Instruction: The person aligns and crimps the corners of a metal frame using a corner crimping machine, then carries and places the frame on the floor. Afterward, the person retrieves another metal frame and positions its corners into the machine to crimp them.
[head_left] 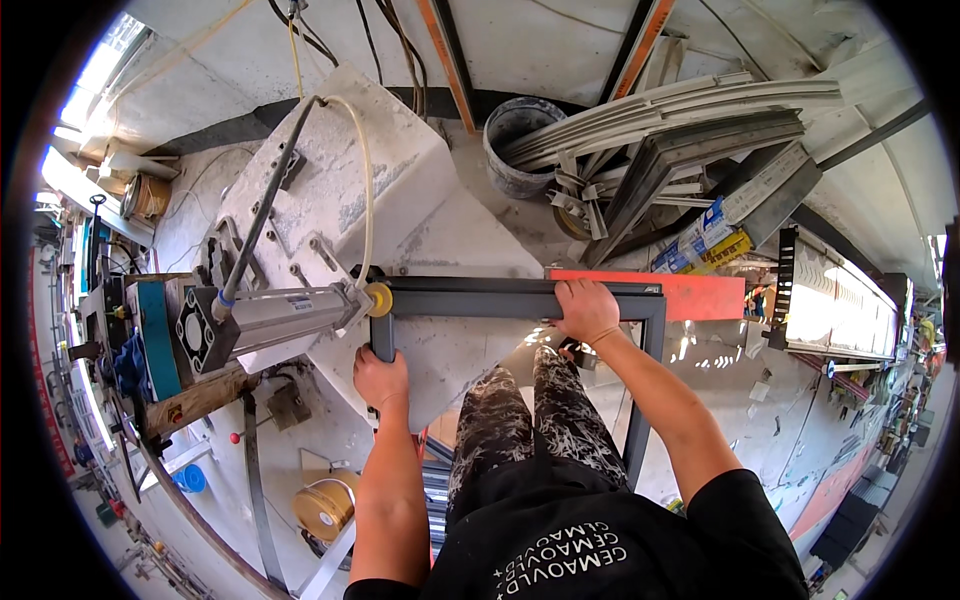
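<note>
Dark metal frame held at press

The rectangular dark grey metal frame (520, 297) lies across the pale, dusty machine bed (400, 190). Left hand (381, 380) is clenched round its left upright; right hand (585, 310) grips the top rail. A silver pneumatic cylinder (275, 318) with yellow tip meets the frame's corner

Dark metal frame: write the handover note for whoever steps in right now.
Left hand: gripping the left upright of the dark metal frame just below its top-left corner.
Right hand: fingers wrapped over the frame's top bar, right of centre.
Frame: held upright against the white machine table; its top-left corner sits at the yellow tip of the pneumatic cylinder.
Done: corner lined up at the cylinder.
Left: whether the corner has been pressed cannot be told; both hands carry the frame.
</note>
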